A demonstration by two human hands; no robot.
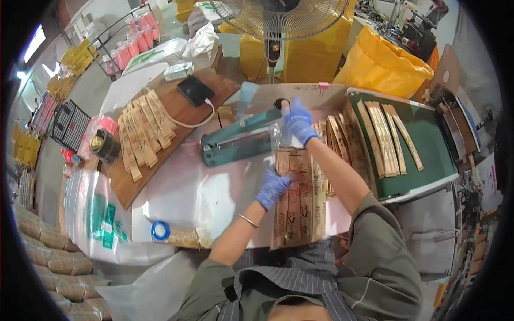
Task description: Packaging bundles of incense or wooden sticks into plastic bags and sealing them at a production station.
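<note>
My left hand (274,185), in a blue glove, is closed on the left side of a clear bag (293,200) packed with long, flat paper-wrapped sticks that look like chopsticks. The bag's upper end reaches the right end of a teal heat sealer (238,151), which lies slantwise on the white work surface. At the far right end of the sealer's lever, my blue-gloved right hand (301,123) has its fingers at the black knob (279,104). The knob is partly covered by them. More wrapped sticks (337,139) stand beside the bag, under my right forearm.
On the left, a brown board (198,109) bears fanned wrapped sticks (142,134), a phone (195,91) and a dark jar (105,145). Blue tape (160,230) lies in front. To the right stands a green tray (423,139) with sticks. A fan (281,24) and yellow sack (377,64) are behind.
</note>
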